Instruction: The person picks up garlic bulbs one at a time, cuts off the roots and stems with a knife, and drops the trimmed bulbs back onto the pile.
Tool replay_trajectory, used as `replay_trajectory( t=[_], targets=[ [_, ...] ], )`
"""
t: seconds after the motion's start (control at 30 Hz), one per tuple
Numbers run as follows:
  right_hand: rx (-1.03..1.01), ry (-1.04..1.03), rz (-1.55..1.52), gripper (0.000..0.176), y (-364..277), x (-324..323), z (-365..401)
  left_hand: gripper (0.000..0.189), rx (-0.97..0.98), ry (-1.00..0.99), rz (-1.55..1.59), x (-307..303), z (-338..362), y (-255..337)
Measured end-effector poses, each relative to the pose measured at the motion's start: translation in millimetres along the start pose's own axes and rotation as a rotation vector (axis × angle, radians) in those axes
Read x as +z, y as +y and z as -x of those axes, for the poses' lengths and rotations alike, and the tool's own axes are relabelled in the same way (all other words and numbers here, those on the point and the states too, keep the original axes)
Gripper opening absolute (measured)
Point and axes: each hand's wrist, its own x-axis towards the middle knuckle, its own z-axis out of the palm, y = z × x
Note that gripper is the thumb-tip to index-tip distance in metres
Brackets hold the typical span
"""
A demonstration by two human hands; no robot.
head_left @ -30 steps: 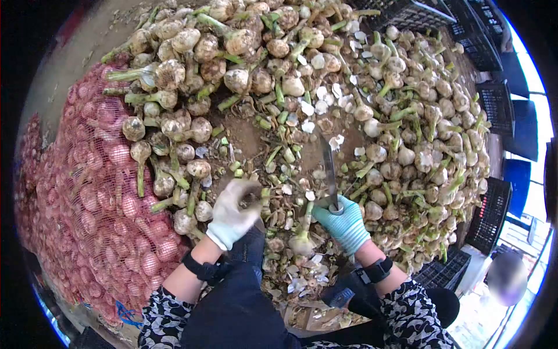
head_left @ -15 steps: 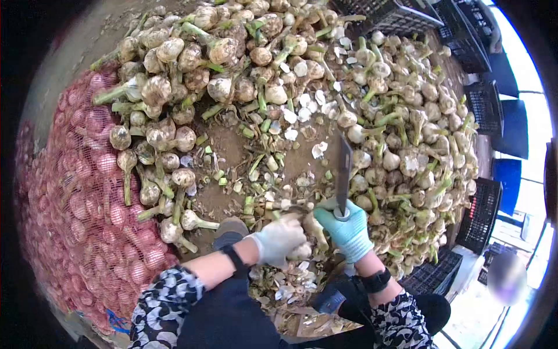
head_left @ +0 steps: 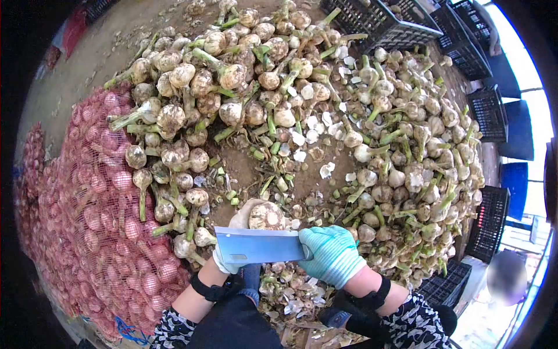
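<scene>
My left hand [head_left: 239,217], in a white glove, is closed round a garlic bulb [head_left: 267,216] with its roots facing up. Part of that hand is hidden behind the blade. In its teal glove, my right hand [head_left: 332,251] grips a cleaver [head_left: 258,246] by the handle. The broad blade points left, held flat across the front of the bulb and overlapping its lower edge in this view. Beyond my hands, cut stem pieces [head_left: 281,184] and white peelings litter the ground.
Garlic with long stems [head_left: 232,75] is heaped ahead, and another garlic pile [head_left: 401,157] spreads to the right. A red mesh sack [head_left: 104,215] full of bulbs lies at left. Black crates [head_left: 378,26] line the far and right sides. Between my feet are trimmings [head_left: 293,294].
The cleaver has swung from pointing forward to lying across leftward. My left hand has moved forward and left, and the bulb now shows clearly in it. The view has shifted slightly.
</scene>
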Motion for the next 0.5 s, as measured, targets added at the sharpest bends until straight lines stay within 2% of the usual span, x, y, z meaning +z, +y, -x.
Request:
replay_trajectory(
  t=[0.03, 0.07, 0.1, 0.17, 0.23, 0.3, 0.33, 0.37, 0.4, 0.43, 0.47, 0.5],
  targets=[
    [0.001, -0.001, 0.001, 0.019, -2.1, -3.8, -1.8, 0.065, 0.092, 0.015, -0.151, -0.2, 1.1, 0.2],
    [0.045, -0.105, 0.018, 0.017, -5.6, -10.6, -4.2, 0.065, 0.251, 0.025, -0.323, -2.6, 2.2, -2.3],
    [0.087, -0.209, 0.036, 0.015, -8.1, -14.2, -6.2, 0.065, 0.25, 0.028, -0.321, -0.4, 4.2, -0.1],
    [0.085, -0.22, 0.055, 0.016, -9.1, -14.1, -8.6, 0.065, 0.331, 0.096, -0.235, 7.2, 8.8, 10.5],
    [0.087, -0.23, 0.073, 0.016, -9.3, -10.9, -8.0, 0.059, 0.292, 0.098, -0.258, 7.2, 13.6, 17.5],
    [0.051, -0.085, 0.012, 0.018, -7.1, -0.7, -7.1, 0.078, 0.04, 0.038, 0.156, 10.4, 17.9, 23.4],
    [0.051, -0.084, 0.014, 0.018, -5.9, 2.4, -8.6, 0.077, 0.035, 0.043, 0.01, 6.7, 17.9, 27.5],
    [0.044, -0.052, 0.011, 0.018, -4.6, 5.8, -9.4, 0.077, 0.035, 0.042, 0.011, 2.4, 18.3, 17.0],
    [0.037, -0.021, 0.007, 0.018, -1.7, 10.0, -10.1, 0.075, 0.165, 0.0, -0.018, -2.2, 17.9, -2.1],
    [0.159, -0.089, 0.088, 0.015, 7.5, 14.1, -13.8, 0.072, 0.294, -0.044, -0.048, -4.2, 18.0, -12.3],
    [0.299, -0.088, 0.071, 0.015, 32.7, 16.3, -16.2, 0.06, 0.119, 0.033, -0.014, 8.0, 28.8, 33.6],
    [0.438, -0.084, 0.05, 0.014, 58.7, 16.4, -15.3, 0.057, 0.394, -0.029, -0.327, -2.0, 29.6, 58.7]
  ],
)
